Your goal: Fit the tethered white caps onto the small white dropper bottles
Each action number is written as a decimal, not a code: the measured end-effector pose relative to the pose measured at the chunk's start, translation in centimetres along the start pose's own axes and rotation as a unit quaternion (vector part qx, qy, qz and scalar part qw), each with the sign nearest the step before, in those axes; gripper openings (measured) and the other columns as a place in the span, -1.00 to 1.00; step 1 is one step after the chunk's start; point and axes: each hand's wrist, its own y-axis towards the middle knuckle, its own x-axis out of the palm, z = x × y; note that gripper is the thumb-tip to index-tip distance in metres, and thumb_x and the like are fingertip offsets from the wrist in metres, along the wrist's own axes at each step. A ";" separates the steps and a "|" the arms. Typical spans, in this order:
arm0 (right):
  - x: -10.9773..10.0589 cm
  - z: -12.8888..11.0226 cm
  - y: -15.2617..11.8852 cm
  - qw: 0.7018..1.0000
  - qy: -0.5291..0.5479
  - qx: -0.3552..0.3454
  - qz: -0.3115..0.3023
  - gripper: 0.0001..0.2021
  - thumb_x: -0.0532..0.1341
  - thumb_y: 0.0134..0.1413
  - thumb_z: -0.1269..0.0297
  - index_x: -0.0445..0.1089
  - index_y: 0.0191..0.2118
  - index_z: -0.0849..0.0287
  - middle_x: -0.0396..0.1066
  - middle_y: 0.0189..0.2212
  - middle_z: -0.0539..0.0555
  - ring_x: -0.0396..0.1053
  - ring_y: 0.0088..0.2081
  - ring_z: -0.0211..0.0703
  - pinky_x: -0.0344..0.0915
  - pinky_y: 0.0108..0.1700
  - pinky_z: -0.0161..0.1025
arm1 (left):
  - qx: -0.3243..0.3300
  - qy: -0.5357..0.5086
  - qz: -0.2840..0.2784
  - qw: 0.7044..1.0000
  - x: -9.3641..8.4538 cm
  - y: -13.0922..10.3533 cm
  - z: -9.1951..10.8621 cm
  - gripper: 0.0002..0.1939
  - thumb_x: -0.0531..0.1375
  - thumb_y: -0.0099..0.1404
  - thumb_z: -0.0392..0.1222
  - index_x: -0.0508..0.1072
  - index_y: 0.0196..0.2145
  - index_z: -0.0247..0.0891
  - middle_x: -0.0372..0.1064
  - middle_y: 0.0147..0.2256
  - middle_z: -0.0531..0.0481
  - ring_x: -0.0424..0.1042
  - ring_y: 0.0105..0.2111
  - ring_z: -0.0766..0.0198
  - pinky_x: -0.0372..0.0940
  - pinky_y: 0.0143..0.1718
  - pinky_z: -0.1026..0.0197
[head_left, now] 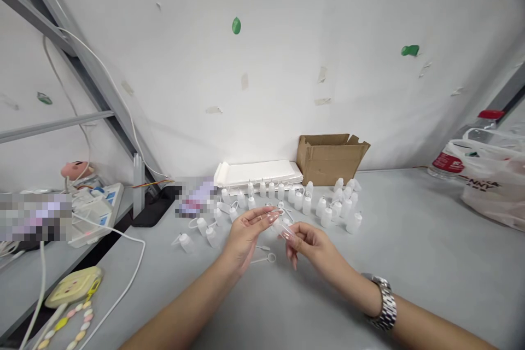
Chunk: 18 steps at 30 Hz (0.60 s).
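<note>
A small translucent plastic dropper bottle [277,225] is held tilted between my two hands over the table. My left hand [245,234] is closed, thumb and fingertips pinching its upper end. At the lower end, my right hand [308,241] grips the body between thumb and forefinger, and a metal watch circles that wrist. The fingers partly hide the bottle's tip. Below them on the table lies a thin white strap with a ring end [270,257]. Several similar bottles, such as an upright one [354,223], stand behind my hands, some with looped straps.
An open cardboard box [334,159] and a stack of white flat packs [259,171] stand against the wall. To the right are a plastic bag [494,180] and a red-capped bottle [449,161]. A white cable [141,254], black phone-like slab [153,209] and yellow device [74,286] lie left.
</note>
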 end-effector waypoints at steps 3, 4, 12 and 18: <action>0.0 0.0 0.0 0.989 0.095 0.063 -0.096 -0.57 0.15 -0.02 -0.13 0.31 -0.44 0.23 0.26 -0.74 -0.08 0.18 -0.70 -0.36 0.08 -0.60 -0.34 | -0.003 0.009 -0.010 1.000 -0.1 0.1 0.2 -0.73 0.38 -0.08 -0.25 0.52 -0.35 -0.31 0.54 -0.31 -0.11 0.45 -0.16 0.14 0.15 0.04 0.11; 0.0 0.0 0.0 0.985 0.111 0.075 -0.108 -0.55 0.13 -0.01 -0.14 0.31 -0.43 0.24 0.26 -0.74 -0.08 0.18 -0.70 -0.35 0.08 -0.59 -0.34 | -0.004 0.012 -0.010 1.000 -0.2 0.2 0.3 -0.74 0.38 -0.08 -0.25 0.53 -0.35 -0.31 0.54 -0.31 -0.11 0.45 -0.17 0.14 0.16 0.04 0.11; 0.1 0.0 0.5 0.998 -0.015 0.010 0.056 -0.57 0.33 -0.29 -0.09 0.30 -0.48 0.20 0.34 -0.59 -0.05 0.29 -0.56 -0.28 0.21 -0.41 -0.24 | 0.037 0.042 0.021 0.998 -0.1 0.2 -0.1 -0.71 0.38 -0.08 -0.22 0.52 -0.33 -0.30 0.54 -0.27 -0.13 0.45 -0.14 0.10 0.19 0.01 0.09; 0.0 -0.1 0.0 0.998 0.057 0.020 0.012 -0.63 0.29 -0.13 -0.02 0.31 -0.50 0.23 0.31 -0.63 -0.05 0.21 -0.59 -0.34 0.12 -0.45 -0.30 | 0.060 0.043 0.032 0.997 0.2 0.0 -0.4 -0.75 0.37 -0.08 -0.22 0.51 -0.37 -0.28 0.54 -0.29 -0.09 0.46 -0.19 0.15 0.25 -0.06 0.15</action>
